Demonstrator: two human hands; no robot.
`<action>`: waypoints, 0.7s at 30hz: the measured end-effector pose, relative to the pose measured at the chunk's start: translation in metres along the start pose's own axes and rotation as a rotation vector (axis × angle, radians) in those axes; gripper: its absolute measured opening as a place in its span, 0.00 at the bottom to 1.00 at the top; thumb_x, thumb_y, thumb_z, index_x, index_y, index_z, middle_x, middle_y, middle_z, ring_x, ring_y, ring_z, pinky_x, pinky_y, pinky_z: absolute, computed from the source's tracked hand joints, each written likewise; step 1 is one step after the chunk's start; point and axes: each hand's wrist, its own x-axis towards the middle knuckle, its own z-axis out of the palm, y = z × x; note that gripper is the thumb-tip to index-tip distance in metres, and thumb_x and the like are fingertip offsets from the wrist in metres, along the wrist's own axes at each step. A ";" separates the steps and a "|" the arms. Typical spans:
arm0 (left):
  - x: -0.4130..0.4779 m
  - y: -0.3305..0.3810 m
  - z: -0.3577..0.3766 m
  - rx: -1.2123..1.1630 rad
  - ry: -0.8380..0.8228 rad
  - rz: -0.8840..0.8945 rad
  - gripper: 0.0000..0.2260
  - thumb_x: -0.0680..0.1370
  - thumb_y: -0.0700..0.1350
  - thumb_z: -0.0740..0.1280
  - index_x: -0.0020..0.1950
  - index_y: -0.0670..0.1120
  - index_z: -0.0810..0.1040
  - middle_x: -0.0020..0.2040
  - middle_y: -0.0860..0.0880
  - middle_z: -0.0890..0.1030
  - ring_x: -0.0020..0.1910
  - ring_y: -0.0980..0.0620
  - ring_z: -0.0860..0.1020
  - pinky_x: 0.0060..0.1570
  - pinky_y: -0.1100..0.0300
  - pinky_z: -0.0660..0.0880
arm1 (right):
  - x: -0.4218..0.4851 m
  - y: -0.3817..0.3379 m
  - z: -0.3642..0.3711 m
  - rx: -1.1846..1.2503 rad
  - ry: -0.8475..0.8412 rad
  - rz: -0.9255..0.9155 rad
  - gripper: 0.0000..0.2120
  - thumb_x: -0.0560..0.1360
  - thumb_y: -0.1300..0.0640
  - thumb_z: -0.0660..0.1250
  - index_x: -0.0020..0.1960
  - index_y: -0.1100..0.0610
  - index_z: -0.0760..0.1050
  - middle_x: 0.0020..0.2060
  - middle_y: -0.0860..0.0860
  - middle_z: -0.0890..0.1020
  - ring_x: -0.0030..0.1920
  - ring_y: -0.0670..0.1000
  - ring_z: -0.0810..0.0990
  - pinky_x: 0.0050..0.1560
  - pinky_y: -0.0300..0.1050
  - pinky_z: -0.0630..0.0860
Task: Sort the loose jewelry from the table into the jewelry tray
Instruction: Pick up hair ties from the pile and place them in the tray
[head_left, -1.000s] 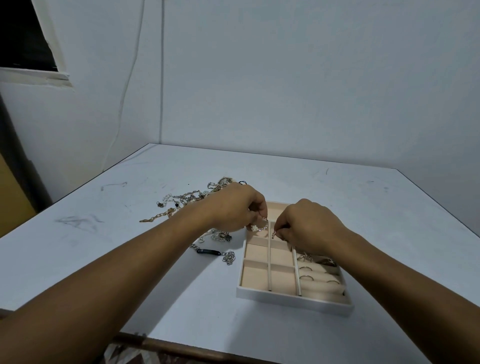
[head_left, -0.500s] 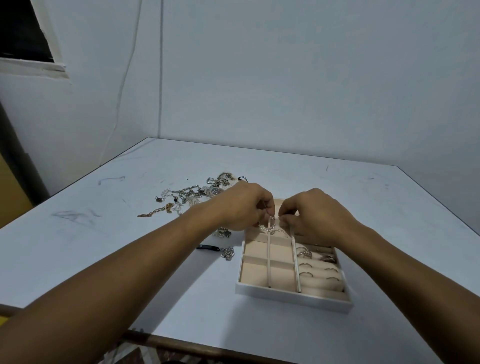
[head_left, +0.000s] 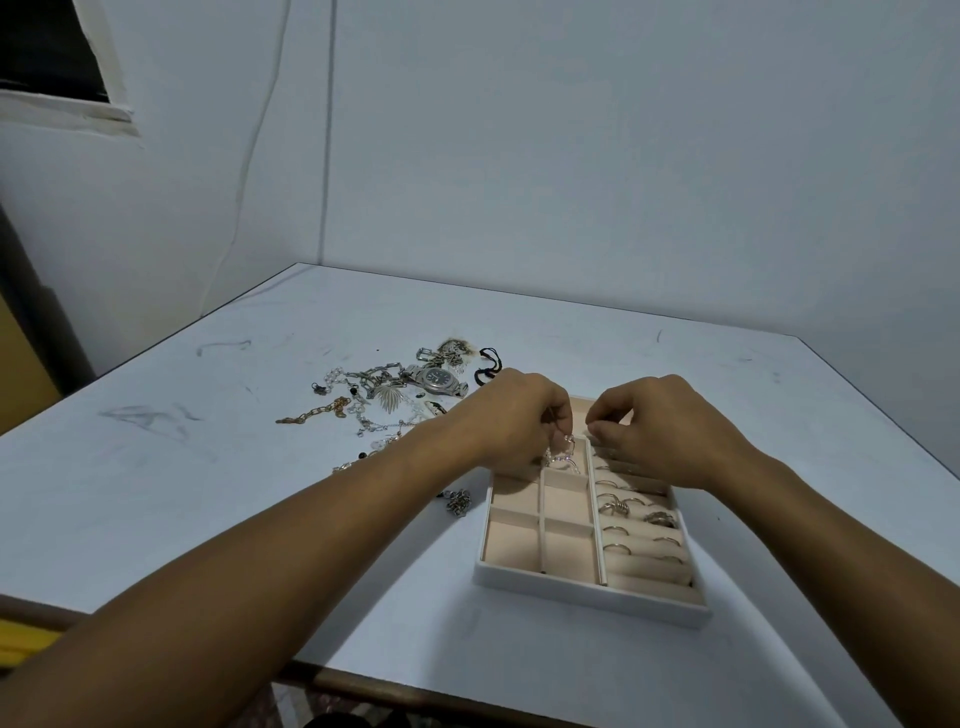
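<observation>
We see a pale desk (head_left: 675, 374) scuffed with grey marks. Left of its middle lies a heap of loose jewelry (head_left: 374, 400) with a wristwatch (head_left: 434, 379), a gold chain (head_left: 314, 413) and a black cord (head_left: 488, 364). A small chain clump (head_left: 459, 502) sits just beside the jewelry tray (head_left: 587, 592).

I can read no text, brand, label or number on anything in front of me. The dark dial of the wristwatch (head_left: 435, 378), lying in the loose pile on the table (head_left: 208, 467), is too small and blurred for me to make out a name or numerals. The grey marks on the table are scuffs, not letters.
</observation>
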 end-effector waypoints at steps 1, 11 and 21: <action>0.000 0.001 0.000 -0.003 0.003 -0.001 0.09 0.75 0.36 0.64 0.48 0.47 0.81 0.37 0.56 0.81 0.35 0.62 0.76 0.33 0.77 0.67 | 0.000 0.000 0.000 0.002 0.002 -0.001 0.05 0.74 0.51 0.66 0.44 0.45 0.82 0.43 0.43 0.83 0.44 0.46 0.80 0.48 0.48 0.79; 0.003 0.002 0.007 0.033 -0.001 0.001 0.07 0.75 0.38 0.66 0.47 0.48 0.82 0.41 0.53 0.83 0.44 0.54 0.80 0.46 0.60 0.77 | -0.003 0.004 0.001 0.045 0.007 0.022 0.06 0.74 0.52 0.66 0.43 0.46 0.82 0.42 0.41 0.83 0.41 0.45 0.81 0.48 0.48 0.79; 0.002 0.000 0.015 0.098 0.072 0.049 0.09 0.73 0.39 0.66 0.44 0.50 0.83 0.39 0.53 0.84 0.41 0.54 0.80 0.45 0.54 0.78 | -0.005 0.007 -0.002 0.046 0.009 0.043 0.06 0.74 0.53 0.66 0.44 0.47 0.82 0.40 0.40 0.83 0.41 0.45 0.82 0.48 0.50 0.80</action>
